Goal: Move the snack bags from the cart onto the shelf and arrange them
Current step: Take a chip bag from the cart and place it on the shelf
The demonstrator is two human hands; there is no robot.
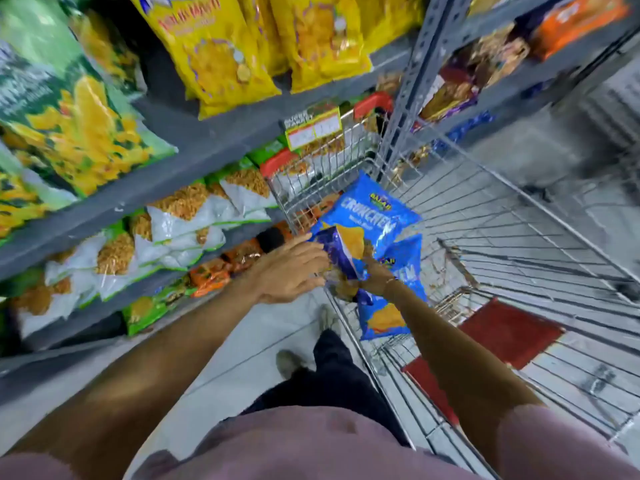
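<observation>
Blue snack bags with a yellow chip picture are bunched over the left rim of the wire cart (502, 216). The top blue bag (372, 211) stands tilted above the rim. My right hand (375, 275) grips the lower part of the bunch from the cart side. My left hand (294, 268) reaches in from the shelf side with fingers spread, its fingertips touching the bunch's left edge. Another blue bag (381, 320) hangs below my right wrist, inside the cart. The grey shelf (214, 147) stands to the left.
The shelf levels hold yellow bags (221, 53), green-and-yellow bags (79, 129), white-and-green snack packs (180, 220) and orange packs (221, 268) on the lowest level. The cart has red corner guards (277, 161) and a red seat flap (509, 334). A second rack (485, 64) stands behind the cart.
</observation>
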